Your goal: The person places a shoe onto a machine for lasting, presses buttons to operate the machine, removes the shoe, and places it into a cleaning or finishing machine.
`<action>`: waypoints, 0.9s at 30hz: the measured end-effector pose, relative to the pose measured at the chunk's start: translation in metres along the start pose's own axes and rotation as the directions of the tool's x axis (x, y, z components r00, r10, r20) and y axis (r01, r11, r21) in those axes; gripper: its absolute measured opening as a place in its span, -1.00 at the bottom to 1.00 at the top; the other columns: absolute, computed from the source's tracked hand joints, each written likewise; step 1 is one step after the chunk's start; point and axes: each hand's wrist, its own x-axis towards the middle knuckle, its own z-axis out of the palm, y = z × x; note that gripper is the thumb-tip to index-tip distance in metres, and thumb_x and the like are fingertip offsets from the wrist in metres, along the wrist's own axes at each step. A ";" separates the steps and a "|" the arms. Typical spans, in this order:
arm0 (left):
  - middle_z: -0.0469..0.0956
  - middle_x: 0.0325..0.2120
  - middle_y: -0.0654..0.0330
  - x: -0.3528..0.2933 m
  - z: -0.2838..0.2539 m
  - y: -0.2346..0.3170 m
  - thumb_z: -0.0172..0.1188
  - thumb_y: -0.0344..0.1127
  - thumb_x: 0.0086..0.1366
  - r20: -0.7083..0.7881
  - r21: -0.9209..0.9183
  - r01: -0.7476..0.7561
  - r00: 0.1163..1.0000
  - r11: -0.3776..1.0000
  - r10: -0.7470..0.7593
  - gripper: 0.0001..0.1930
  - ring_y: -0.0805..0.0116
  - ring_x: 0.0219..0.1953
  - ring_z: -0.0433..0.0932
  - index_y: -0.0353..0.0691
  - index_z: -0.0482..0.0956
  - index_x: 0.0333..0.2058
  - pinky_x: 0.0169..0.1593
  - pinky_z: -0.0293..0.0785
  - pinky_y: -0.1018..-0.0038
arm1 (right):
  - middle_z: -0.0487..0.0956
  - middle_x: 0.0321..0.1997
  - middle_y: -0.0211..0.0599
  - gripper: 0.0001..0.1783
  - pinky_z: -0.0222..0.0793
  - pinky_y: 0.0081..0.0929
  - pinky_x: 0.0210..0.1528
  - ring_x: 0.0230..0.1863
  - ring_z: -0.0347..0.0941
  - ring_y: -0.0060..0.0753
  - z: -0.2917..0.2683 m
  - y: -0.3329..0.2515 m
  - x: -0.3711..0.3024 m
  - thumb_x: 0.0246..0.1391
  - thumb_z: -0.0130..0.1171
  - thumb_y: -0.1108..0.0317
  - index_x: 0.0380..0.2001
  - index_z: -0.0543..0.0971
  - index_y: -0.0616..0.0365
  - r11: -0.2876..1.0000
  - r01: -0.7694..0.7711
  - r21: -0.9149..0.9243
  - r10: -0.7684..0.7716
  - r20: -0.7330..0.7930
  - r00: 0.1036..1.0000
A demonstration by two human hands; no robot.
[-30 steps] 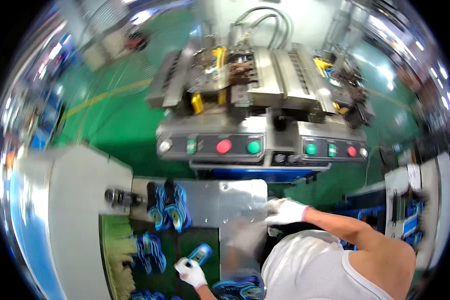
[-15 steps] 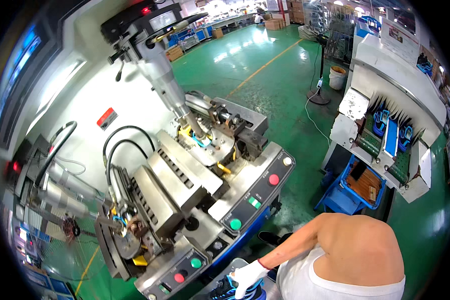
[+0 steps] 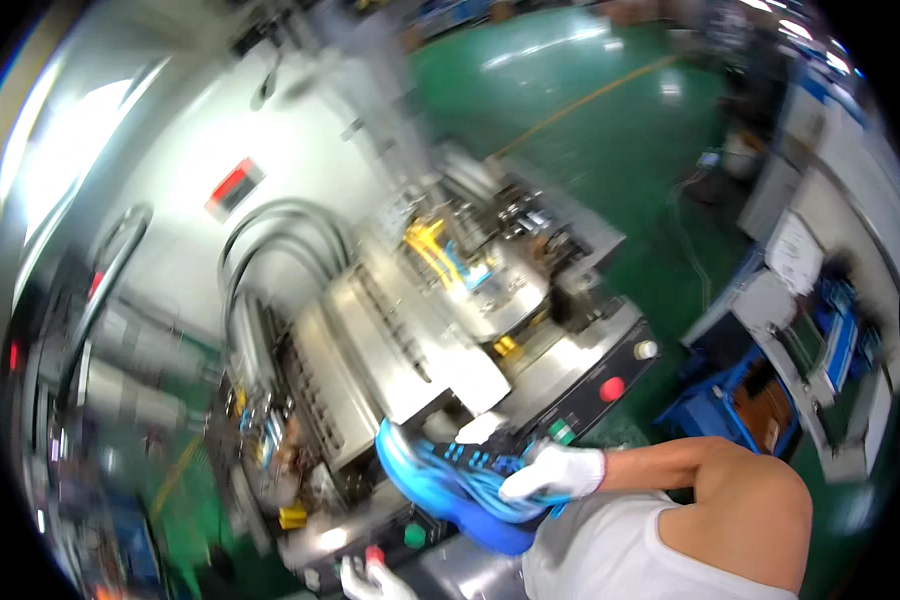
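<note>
A blue and black sports shoe (image 3: 440, 485) is lifted in front of the machine, tilted, its bright blue sole facing the lower left. My right hand (image 3: 555, 473), in a white glove, is closed around one end of it at the laces. A white patch (image 3: 482, 428) shows at the shoe's far edge; blur keeps me from telling what it is. At the lower edge my left hand (image 3: 373, 580), also gloved in white, is partly cut off. Its visible fingers are apart, just below the red button (image 3: 374, 554) of the left control panel, and hold nothing.
The steel machine (image 3: 410, 340) fills the middle, with yellow parts (image 3: 432, 250) at its far station. Its right panel carries another red button (image 3: 611, 389). A blue bin (image 3: 715, 410) and a white conveyor unit (image 3: 855, 440) with blue shoes stand on the right.
My right hand has raised the shoe from the lower edge up to the machine's front. My left hand has come into view. The whole view has shifted and blurred.
</note>
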 end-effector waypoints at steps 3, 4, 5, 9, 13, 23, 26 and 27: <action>0.47 0.17 -0.04 0.016 0.016 -0.038 0.21 -0.48 0.39 -0.008 -0.284 0.063 0.998 0.957 -0.068 -0.53 0.18 0.16 0.52 -0.39 0.41 0.24 0.25 0.46 0.31 | 0.66 -0.07 -0.21 -0.59 0.54 -0.41 -0.02 -0.11 0.60 -0.39 -0.011 -0.010 -0.014 0.18 0.31 0.45 0.09 0.57 0.33 0.989 -0.144 0.025 0.144 -0.001 0.990; 0.46 0.16 -0.07 0.028 0.003 -0.032 0.26 -0.48 0.34 -0.030 -0.217 0.029 0.999 0.976 -0.036 -0.50 0.13 0.13 0.54 -0.38 0.42 0.24 0.22 0.52 0.30 | 0.66 -0.03 -0.16 -0.55 0.55 -0.35 -0.02 -0.10 0.61 -0.35 -0.004 -0.017 -0.016 0.17 0.29 0.45 0.12 0.55 0.35 0.987 -0.135 -0.083 0.128 -0.079 0.989; 0.48 0.15 -0.04 0.040 -0.004 -0.043 0.29 -0.45 0.33 -0.031 -0.213 0.016 0.999 0.977 -0.023 -0.48 0.12 0.14 0.54 -0.34 0.43 0.25 0.21 0.51 0.31 | 0.66 0.01 -0.13 -0.50 0.59 -0.32 -0.01 -0.08 0.64 -0.29 0.003 -0.008 -0.012 0.14 0.25 0.49 0.17 0.51 0.34 0.989 -0.144 0.036 0.148 -0.126 0.981; 0.51 0.14 -0.06 0.061 -0.033 -0.047 0.25 -0.42 0.36 -0.091 -0.079 -0.128 0.988 0.989 0.121 -0.50 0.08 0.15 0.54 -0.35 0.42 0.25 0.26 0.45 0.27 | 0.65 0.08 -0.08 -0.39 0.62 -0.20 0.10 0.01 0.66 -0.20 0.015 0.012 -0.001 0.11 0.24 0.49 0.27 0.44 0.31 0.992 -0.122 0.036 0.125 -0.089 0.988; 0.51 0.15 -0.06 0.084 -0.036 -0.064 0.24 -0.41 0.37 -0.070 -0.087 -0.211 0.976 0.974 0.205 -0.52 0.08 0.15 0.54 -0.34 0.44 0.24 0.24 0.46 0.26 | 0.64 0.11 -0.08 -0.37 0.62 -0.19 0.10 0.00 0.66 -0.20 0.041 0.012 0.000 0.11 0.25 0.49 0.28 0.43 0.32 0.988 -0.149 -0.030 0.146 -0.097 0.985; 0.53 0.14 -0.13 0.184 0.052 -0.045 0.16 -0.31 0.44 0.151 -0.133 -0.366 0.911 0.921 0.384 -0.59 -0.05 0.21 0.51 -0.34 0.49 0.20 0.28 0.40 0.21 | 0.65 0.01 -0.26 -0.50 0.53 -0.41 -0.02 -0.09 0.59 -0.44 0.017 0.000 -0.013 0.18 0.27 0.49 0.20 0.49 0.25 0.994 -0.034 -0.101 0.036 0.010 0.999; 0.59 0.00 -0.16 0.210 0.055 -0.016 0.09 -0.28 0.47 0.411 -0.312 0.011 0.903 0.950 0.125 -0.62 -0.02 -0.02 0.62 -0.36 0.50 0.15 0.03 0.54 0.19 | 0.64 -0.06 -0.35 -0.55 0.50 -0.47 -0.09 -0.16 0.53 -0.54 0.031 0.018 -0.011 0.20 0.34 0.41 0.15 0.52 0.22 0.988 0.097 -0.118 -0.111 -0.125 0.986; 0.63 -0.04 -0.15 0.232 0.060 -0.070 0.15 -0.25 0.44 0.310 -0.232 -0.239 0.901 0.943 0.304 -0.61 -0.03 -0.07 0.64 -0.37 0.53 0.12 0.00 0.56 0.19 | 0.63 -0.07 -0.38 -0.54 0.48 -0.51 -0.10 -0.17 0.51 -0.58 0.027 0.027 -0.001 0.20 0.36 0.39 0.14 0.53 0.21 0.991 0.073 -0.112 -0.083 -0.089 0.993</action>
